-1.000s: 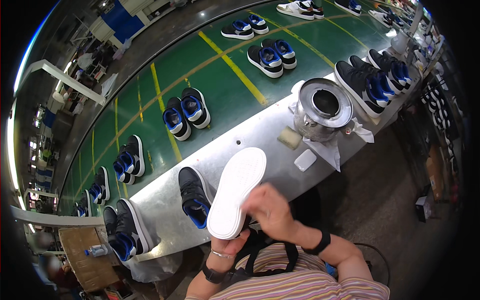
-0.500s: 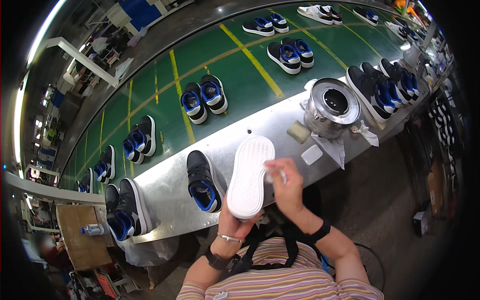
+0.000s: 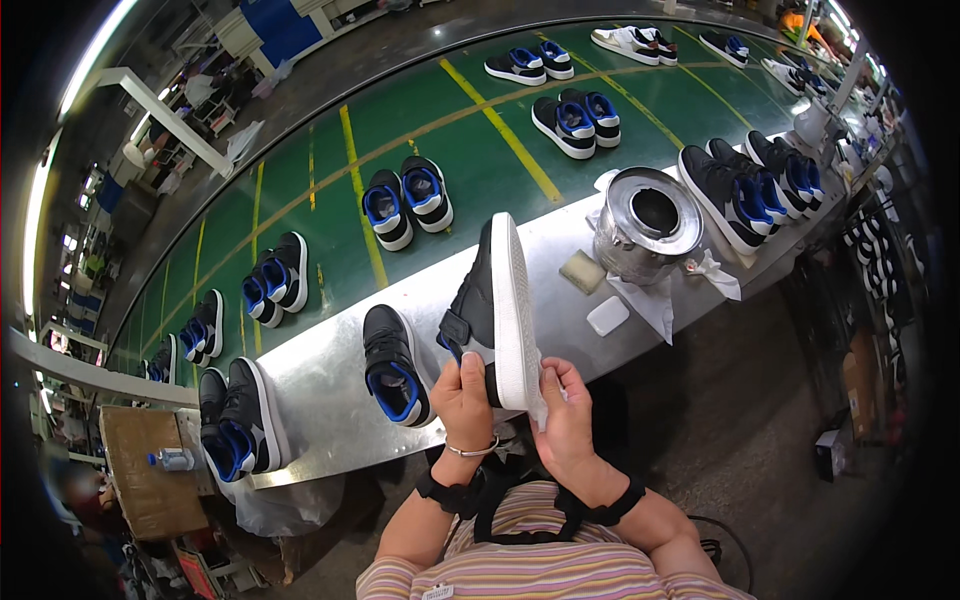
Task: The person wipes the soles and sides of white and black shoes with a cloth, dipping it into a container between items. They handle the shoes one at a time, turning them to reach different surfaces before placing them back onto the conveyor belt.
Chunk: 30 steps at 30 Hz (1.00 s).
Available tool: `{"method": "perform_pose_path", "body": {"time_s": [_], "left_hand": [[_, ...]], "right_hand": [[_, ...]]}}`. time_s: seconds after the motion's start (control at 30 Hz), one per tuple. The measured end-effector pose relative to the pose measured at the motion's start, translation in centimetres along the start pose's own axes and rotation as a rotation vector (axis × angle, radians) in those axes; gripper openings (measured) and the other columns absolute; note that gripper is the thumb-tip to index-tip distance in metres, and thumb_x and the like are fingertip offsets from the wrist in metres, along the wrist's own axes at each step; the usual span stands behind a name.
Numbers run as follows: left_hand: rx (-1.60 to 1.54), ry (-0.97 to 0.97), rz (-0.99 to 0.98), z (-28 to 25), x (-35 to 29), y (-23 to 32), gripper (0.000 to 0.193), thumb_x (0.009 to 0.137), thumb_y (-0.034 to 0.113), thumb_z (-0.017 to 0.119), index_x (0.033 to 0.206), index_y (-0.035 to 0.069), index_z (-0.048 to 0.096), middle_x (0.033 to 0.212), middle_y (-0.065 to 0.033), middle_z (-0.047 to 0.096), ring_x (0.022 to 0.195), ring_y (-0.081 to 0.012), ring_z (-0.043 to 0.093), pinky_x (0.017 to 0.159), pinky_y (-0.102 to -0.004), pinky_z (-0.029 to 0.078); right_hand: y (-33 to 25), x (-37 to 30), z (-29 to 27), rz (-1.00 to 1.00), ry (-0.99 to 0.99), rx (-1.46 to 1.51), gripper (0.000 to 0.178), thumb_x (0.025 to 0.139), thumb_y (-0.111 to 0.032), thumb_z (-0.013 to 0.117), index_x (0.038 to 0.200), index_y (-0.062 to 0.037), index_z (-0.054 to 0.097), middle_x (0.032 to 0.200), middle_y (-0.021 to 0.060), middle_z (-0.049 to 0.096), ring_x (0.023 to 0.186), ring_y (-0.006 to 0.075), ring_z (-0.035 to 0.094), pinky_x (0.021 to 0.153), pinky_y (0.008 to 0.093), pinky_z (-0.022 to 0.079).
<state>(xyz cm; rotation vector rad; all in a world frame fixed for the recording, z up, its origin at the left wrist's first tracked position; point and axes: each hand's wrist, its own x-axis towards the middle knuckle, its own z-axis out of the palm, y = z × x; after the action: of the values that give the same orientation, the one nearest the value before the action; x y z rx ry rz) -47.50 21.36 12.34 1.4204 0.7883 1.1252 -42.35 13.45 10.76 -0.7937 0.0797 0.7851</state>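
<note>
Metal can (image 3: 628, 248) hides its contents; left fingers (image 3: 472, 378) clamp shoe (image 3: 482, 305), right fingers (image 3: 571, 377) pinch cloth (image 3: 539, 411).

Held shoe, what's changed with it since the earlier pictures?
The held shoe turned from sole facing the camera to nearly edge-on, its black upper now showing on the left. The right grip moved down beside the heel, with a white cloth. The left grip still holds the heel end. The sponge and can stayed put.

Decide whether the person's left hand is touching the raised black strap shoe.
Touching. The head view shows the left hand gripping the raised black strap shoe near its heel, thumb lying against its side.
</note>
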Motion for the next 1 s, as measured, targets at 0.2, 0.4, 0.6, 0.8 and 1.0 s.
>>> {"method": "perform_pose_path", "body": {"time_s": [0.2,0.4,0.6,0.8,1.0], "left_hand": [[0.246,-0.055,0.243,-0.1,0.5,-0.9,0.028,0.084,0.017,0.053,0.063,0.000,0.047,0.053,0.0022,0.039,0.052,-0.0050,0.033,0.044,-0.0230,0.028],[0.022,-0.029,-0.164,-1.6,1.5,-0.7,0.028,0.086,0.024,0.052,0.068,0.002,0.051,0.062,0.0036,0.051,0.058,-0.0057,0.041,0.050,-0.0232,0.036],[-0.494,-0.142,-0.665,-1.5,1.3,2.0,0.026,0.083,0.021,0.056,0.091,-0.001,0.044,0.085,-0.0081,0.055,0.076,-0.0139,0.057,0.062,-0.0283,0.050],[-0.515,-0.093,-0.756,-3.5,0.9,1.3,0.030,0.082,0.026,0.056,0.099,0.004,0.047,0.089,-0.0073,0.056,0.080,-0.0176,0.058,0.062,-0.0354,0.051],[-0.621,-0.143,-0.757,-4.7,1.9,3.7,0.033,0.085,0.033,0.048,0.108,0.008,0.048,0.095,-0.0058,0.057,0.084,-0.0172,0.057,0.059,-0.0324,0.050]], "right_hand": [[-1.1,-2.3,0.6,0.212,-0.030,0.103,0.013,0.089,-0.017,0.043,0.098,-0.0070,0.043,0.088,0.0059,0.053,0.076,0.0131,0.053,0.063,0.0272,0.046],[-5.5,-1.1,1.4,-0.381,-0.133,-0.316,0.020,0.081,-0.006,0.056,0.099,-0.0044,0.048,0.091,0.0050,0.053,0.081,0.0115,0.054,0.070,0.0227,0.045],[-4.5,0.3,3.7,-0.981,-0.483,-1.136,0.024,0.065,0.006,0.064,0.085,-0.0065,0.061,0.081,0.0085,0.051,0.072,0.0217,0.051,0.061,0.0267,0.042],[-3.2,0.6,0.6,-0.914,-0.461,-1.178,0.022,0.066,0.006,0.062,0.085,-0.0063,0.061,0.076,0.0099,0.051,0.068,0.0246,0.053,0.058,0.0293,0.044],[-4.6,-0.8,2.1,-0.965,-0.358,-1.076,0.018,0.067,0.003,0.063,0.084,-0.0036,0.059,0.078,0.0106,0.053,0.068,0.0253,0.053,0.062,0.0300,0.043]]}}
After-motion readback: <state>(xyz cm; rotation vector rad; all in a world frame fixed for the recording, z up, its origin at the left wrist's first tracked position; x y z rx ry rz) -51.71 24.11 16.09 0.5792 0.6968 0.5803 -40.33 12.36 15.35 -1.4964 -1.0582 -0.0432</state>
